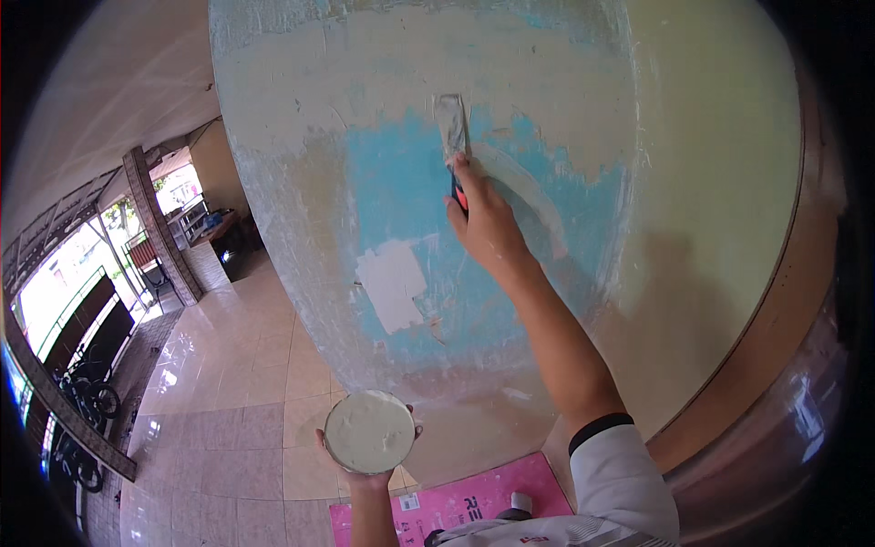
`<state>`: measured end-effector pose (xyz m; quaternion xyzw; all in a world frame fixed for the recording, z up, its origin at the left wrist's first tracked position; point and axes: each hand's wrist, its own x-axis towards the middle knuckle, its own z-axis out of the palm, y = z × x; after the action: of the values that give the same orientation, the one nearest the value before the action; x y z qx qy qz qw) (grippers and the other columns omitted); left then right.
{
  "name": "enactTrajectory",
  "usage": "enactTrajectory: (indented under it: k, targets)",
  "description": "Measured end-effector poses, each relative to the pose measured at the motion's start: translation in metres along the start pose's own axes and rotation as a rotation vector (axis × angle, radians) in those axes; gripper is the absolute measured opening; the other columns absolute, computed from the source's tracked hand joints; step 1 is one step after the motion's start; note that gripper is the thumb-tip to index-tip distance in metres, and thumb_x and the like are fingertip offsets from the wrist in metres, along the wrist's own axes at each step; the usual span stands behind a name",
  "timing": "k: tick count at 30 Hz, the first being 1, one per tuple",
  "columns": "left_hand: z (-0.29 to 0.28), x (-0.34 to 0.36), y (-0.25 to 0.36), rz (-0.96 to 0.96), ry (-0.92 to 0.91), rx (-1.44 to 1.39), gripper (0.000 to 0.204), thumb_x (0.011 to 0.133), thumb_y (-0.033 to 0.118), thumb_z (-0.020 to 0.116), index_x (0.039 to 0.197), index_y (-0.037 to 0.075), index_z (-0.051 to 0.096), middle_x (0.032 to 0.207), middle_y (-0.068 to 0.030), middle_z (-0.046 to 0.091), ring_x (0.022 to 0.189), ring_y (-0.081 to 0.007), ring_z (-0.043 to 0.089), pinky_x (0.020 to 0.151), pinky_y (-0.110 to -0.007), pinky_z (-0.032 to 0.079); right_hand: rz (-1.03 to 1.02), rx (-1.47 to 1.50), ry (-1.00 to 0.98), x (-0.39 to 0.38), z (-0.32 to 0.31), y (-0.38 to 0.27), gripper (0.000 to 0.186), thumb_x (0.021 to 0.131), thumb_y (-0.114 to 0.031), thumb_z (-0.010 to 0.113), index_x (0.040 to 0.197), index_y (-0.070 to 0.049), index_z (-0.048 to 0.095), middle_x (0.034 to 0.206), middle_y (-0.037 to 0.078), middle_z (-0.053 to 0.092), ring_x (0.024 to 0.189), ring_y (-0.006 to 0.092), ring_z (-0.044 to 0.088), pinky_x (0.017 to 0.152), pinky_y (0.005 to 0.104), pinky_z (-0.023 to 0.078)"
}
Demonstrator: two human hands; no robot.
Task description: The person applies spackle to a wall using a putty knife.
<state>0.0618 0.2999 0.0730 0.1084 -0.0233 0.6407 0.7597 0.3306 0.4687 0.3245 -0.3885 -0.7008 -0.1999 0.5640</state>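
My right hand (486, 223) is closed round the dark and red handle of a putty knife (451, 126). Its blade, smeared with filler, lies against the wall (401, 196) at the upper edge of a bare turquoise area. Pale filler covers the wall above, and a whitish patch (392, 284) sits lower on the turquoise. A curved pale streak runs down to the right of my hand. Low in front of me, my left hand (369, 477) grips a round tub (369, 431) of pale filler from below, fingers showing at both sides of its rim.
A pink printed sheet (437, 506) lies on the tiled floor (228, 401) at the wall's foot. To the right stands a brown door frame (756, 337). At the left are a pillar (162, 223), a desk (219, 237) and bicycles (87, 401) by a gate.
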Motion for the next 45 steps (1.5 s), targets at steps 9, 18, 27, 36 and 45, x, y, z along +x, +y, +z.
enactTrajectory:
  k: [9, 18, 27, 36, 45]
  targets:
    - [-0.01, -0.001, 0.004, 0.009, -0.013, -0.003, 0.098, 0.079, 0.084, 0.06, 0.153, 0.022, 0.044, 0.157, -0.0241, 0.038, 0.138, -0.064, 0.034, 0.096, -0.088, 0.034, 0.069, 0.078, -0.075, -0.052, -0.001, 0.003, 0.069, 0.093, -0.01, 0.073, 0.154, -0.005, 0.041, 0.111, 0.026, 0.066, 0.09, 0.0422, 0.067, 0.08, 0.0456, 0.055]
    - [-0.014, -0.002, 0.003, 0.035, -0.01, 0.116, 0.095, 0.08, 0.083, 0.059, 0.152, 0.022, 0.047, 0.155, -0.0235, 0.041, 0.136, -0.0638, 0.036, 0.096, -0.089, 0.033, -0.059, 0.043, -0.021, -0.026, 0.016, 0.01, 0.067, 0.092, -0.008, 0.072, 0.152, -0.006, 0.041, 0.122, 0.028, 0.065, 0.104, 0.0466, 0.066, 0.086, 0.0484, 0.055]
    - [-0.008, -0.003, 0.002, 0.02, 0.005, 0.029, 0.095, 0.078, 0.084, 0.06, 0.151, 0.024, 0.048, 0.154, -0.0224, 0.043, 0.135, -0.0634, 0.038, 0.095, -0.088, 0.035, -0.152, 0.129, 0.099, 0.002, 0.001, -0.008, 0.067, 0.095, -0.011, 0.069, 0.154, -0.004, 0.039, 0.106, 0.026, 0.064, 0.093, 0.0452, 0.066, 0.08, 0.0503, 0.055]
    - [-0.013, -0.001, 0.003, 0.015, -0.013, 0.009, 0.101, 0.078, 0.085, 0.059, 0.153, 0.019, 0.044, 0.154, -0.0255, 0.041, 0.136, -0.0637, 0.037, 0.096, -0.087, 0.035, 0.006, 0.128, -0.172, -0.056, 0.014, 0.0, 0.064, 0.096, -0.013, 0.068, 0.152, 0.0, 0.04, 0.109, 0.028, 0.063, 0.094, 0.045, 0.066, 0.082, 0.0506, 0.055]
    - [-0.008, 0.001, 0.001, 0.023, -0.016, 0.107, 0.099, 0.078, 0.086, 0.058, 0.151, 0.02, 0.047, 0.155, -0.0218, 0.042, 0.136, -0.0639, 0.036, 0.095, -0.087, 0.036, 0.012, -0.006, 0.007, -0.01, -0.004, 0.024, 0.063, 0.095, -0.013, 0.07, 0.15, -0.002, 0.041, 0.11, 0.028, 0.063, 0.094, 0.046, 0.065, 0.08, 0.0501, 0.055]
